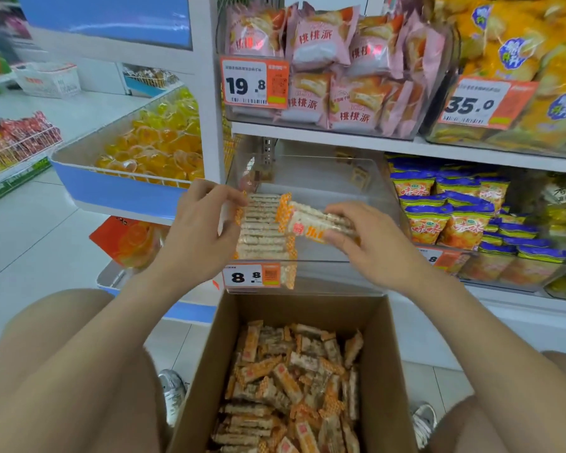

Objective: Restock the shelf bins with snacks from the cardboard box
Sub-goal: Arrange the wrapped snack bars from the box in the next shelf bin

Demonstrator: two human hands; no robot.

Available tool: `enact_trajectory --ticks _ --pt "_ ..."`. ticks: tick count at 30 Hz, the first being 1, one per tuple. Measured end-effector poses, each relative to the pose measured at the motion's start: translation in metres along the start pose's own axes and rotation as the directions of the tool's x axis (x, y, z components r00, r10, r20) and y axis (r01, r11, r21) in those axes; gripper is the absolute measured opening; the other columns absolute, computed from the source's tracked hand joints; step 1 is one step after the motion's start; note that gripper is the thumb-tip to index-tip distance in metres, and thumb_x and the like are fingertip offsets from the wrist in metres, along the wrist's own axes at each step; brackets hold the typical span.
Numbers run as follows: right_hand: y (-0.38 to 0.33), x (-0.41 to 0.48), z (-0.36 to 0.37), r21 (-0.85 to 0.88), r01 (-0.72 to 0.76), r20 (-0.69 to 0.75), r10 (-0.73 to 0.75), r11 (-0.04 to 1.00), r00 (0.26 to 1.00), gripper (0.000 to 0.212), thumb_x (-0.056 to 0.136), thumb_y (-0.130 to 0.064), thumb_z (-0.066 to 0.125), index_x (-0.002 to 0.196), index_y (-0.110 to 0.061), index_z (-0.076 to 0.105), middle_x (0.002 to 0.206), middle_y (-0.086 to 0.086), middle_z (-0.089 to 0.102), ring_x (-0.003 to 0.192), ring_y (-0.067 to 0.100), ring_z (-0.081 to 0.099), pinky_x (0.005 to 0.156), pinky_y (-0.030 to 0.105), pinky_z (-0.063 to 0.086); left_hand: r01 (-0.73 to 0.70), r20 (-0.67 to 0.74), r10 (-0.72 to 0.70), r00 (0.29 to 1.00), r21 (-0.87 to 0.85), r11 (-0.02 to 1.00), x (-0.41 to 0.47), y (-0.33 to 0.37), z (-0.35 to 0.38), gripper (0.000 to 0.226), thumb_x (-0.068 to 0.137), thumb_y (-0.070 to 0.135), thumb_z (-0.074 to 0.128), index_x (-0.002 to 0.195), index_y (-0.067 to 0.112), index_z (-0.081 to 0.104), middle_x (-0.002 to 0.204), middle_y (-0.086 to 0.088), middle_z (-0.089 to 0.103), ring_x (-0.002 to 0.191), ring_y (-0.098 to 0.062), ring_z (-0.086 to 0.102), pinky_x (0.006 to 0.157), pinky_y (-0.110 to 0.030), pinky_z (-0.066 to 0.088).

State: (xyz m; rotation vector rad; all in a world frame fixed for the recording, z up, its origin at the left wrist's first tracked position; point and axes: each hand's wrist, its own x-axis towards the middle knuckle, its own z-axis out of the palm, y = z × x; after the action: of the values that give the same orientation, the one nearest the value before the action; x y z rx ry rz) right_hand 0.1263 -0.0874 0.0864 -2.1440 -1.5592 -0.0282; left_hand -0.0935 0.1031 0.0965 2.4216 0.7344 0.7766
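An open cardboard box [206, 364] stands on the floor between my knees, full of orange-and-white wrapped snack bars [294, 380]. Above it is a clear plastic shelf bin [334, 188] with an "8.8" price tag [251, 275]. A neat row of the same bars [264, 228] lies in the bin's left side. My left hand [206, 223] holds the left end of that row, fingers curled over it. My right hand [363, 240] grips a few bars [311, 220] over the bin, beside the row.
Pink pastry packs [334, 67] fill the bin above, yellow bags [520, 60] lie to its right. Blue-and-orange snack bags [455, 217] sit right of the clear bin. A blue-fronted tray of yellow jellies [157, 138] juts out at left. White tiled floor [30, 243] lies beyond.
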Motion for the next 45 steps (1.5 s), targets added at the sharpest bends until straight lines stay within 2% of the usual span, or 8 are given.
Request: enact_trajectory --ticks 5,16,24,28,31,34,40,45 --pt "0.013 0.045 0.022 0.049 -0.043 0.274 0.028 0.998 0.961 0.039 0.095 -0.046 0.073 0.128 -0.024 0.066 0.123 -0.002 0.071 0.117 0.018 0.062 0.093 0.034 0.047 0.218 0.030 -0.217 0.976 -0.011 0.976 0.013 -0.017 0.019 0.038 0.095 0.002 0.054 0.127 0.022 0.055 0.135 -0.010 0.035 0.119 -0.039 0.050 0.105 -0.047 0.043" --pt "-0.006 0.101 0.061 0.101 -0.020 0.701 -0.057 0.995 0.711 0.034 0.107 -0.044 0.056 0.129 -0.025 0.072 0.107 -0.004 0.073 0.095 0.013 0.065 0.087 0.031 0.053 0.209 0.047 -0.217 0.975 0.140 0.968 0.027 -0.021 0.033 0.040 0.086 -0.002 0.048 0.114 0.024 0.060 0.118 -0.003 0.037 0.083 -0.028 0.059 0.071 -0.038 0.044" --pt "-0.012 0.107 0.059 0.012 -0.119 0.665 0.081 0.993 0.742 0.030 0.095 -0.042 0.076 0.110 -0.017 0.081 0.088 -0.015 0.067 0.062 -0.002 0.062 0.059 0.021 0.052 0.217 0.035 -0.226 0.973 0.179 0.960 0.027 -0.022 0.036 0.041 0.086 -0.002 0.050 0.114 0.024 0.064 0.122 -0.005 0.039 0.077 -0.029 0.060 0.074 -0.045 0.055" --pt "-0.015 0.103 0.052 -0.049 -0.208 0.646 0.190 0.977 0.739 0.034 0.092 -0.050 0.076 0.071 -0.026 0.065 0.062 -0.019 0.059 0.061 0.006 0.059 0.056 0.021 0.050 0.210 0.040 -0.221 0.974 0.182 0.961 0.026 -0.023 0.039 0.042 0.084 -0.004 0.049 0.112 0.023 0.064 0.120 -0.005 0.037 0.074 -0.027 0.057 0.067 -0.038 0.047" --pt "-0.016 0.097 0.049 0.056 -0.427 0.721 0.259 0.903 0.643 0.030 0.098 -0.042 0.073 0.075 -0.029 0.057 0.053 -0.014 0.065 0.058 0.007 0.066 0.063 0.017 0.057 0.205 0.033 -0.214 0.976 0.181 0.962 0.025 -0.025 0.042 0.041 0.084 -0.005 0.050 0.112 0.022 0.065 0.120 -0.006 0.038 0.077 -0.031 0.056 0.067 -0.039 0.046" --pt "-0.020 0.093 0.056 0.120 -0.582 0.785 0.283 0.804 0.552 0.017 0.098 -0.025 0.076 0.088 -0.013 0.069 0.078 0.004 0.079 0.077 0.022 0.072 0.072 0.029 0.063 0.209 0.023 -0.217 0.976 0.184 0.960 0.026 -0.025 0.044 0.042 0.084 -0.004 0.050 0.112 0.023 0.065 0.122 -0.007 0.038 0.088 -0.035 0.057 0.073 -0.043 0.050" --pt "-0.015 0.089 0.065 0.174 -0.551 0.579 0.368 0.816 0.728 0.026 0.079 -0.025 0.092 0.086 -0.017 0.068 0.081 -0.001 0.070 0.073 0.013 0.067 0.056 0.020 0.053 0.216 0.022 -0.223 0.974 0.185 0.959 0.027 -0.025 0.045 0.042 0.085 -0.005 0.050 0.112 0.024 0.066 0.123 -0.007 0.038 0.090 -0.036 0.057 0.078 -0.045 0.052" --pt "-0.016 0.083 0.068 0.177 -0.497 0.576 0.320 0.849 0.752 0.033 0.075 -0.029 0.094 0.098 -0.019 0.073 0.076 -0.003 0.074 0.068 0.013 0.067 0.076 0.038 0.064 0.207 0.025 -0.214 0.976 0.178 0.962 0.024 -0.026 0.043 0.041 0.085 -0.005 0.052 0.111 0.023 0.066 0.125 -0.008 0.040 0.087 -0.035 0.058 0.075 -0.044 0.052"
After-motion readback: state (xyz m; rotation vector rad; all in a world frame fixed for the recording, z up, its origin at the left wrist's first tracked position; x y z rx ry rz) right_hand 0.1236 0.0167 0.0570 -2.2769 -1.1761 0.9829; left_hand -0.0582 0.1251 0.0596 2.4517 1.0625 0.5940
